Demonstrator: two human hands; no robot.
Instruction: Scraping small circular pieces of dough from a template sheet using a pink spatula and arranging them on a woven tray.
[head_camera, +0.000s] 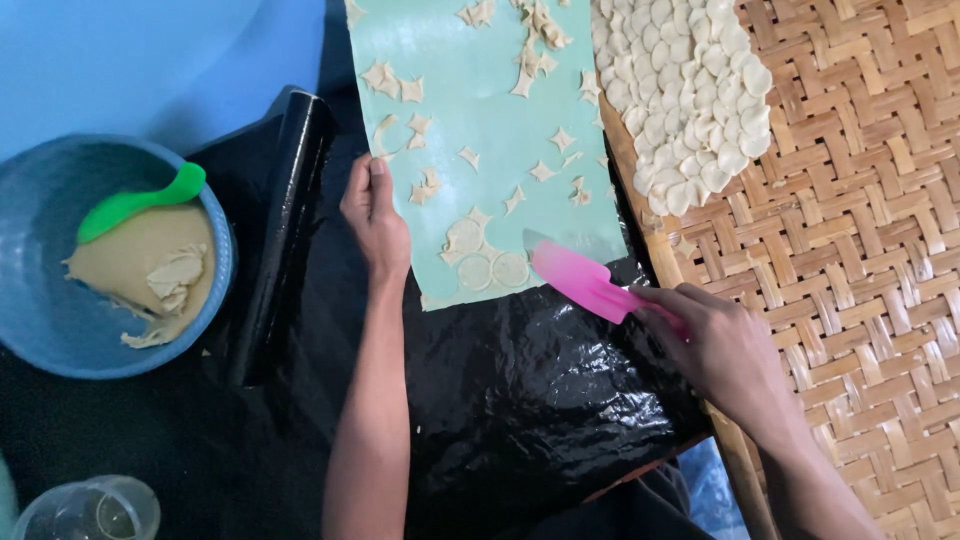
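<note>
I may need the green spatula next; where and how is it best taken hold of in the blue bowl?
Grip the green spatula by the rounded end lying over the blue bowl's upper right rim, coming from above on the right. That end sticks up clear of the dough, while the other end points into the bowl's left side. The left hand is probably nearer; the right hand holds the pink scraper.
</note>
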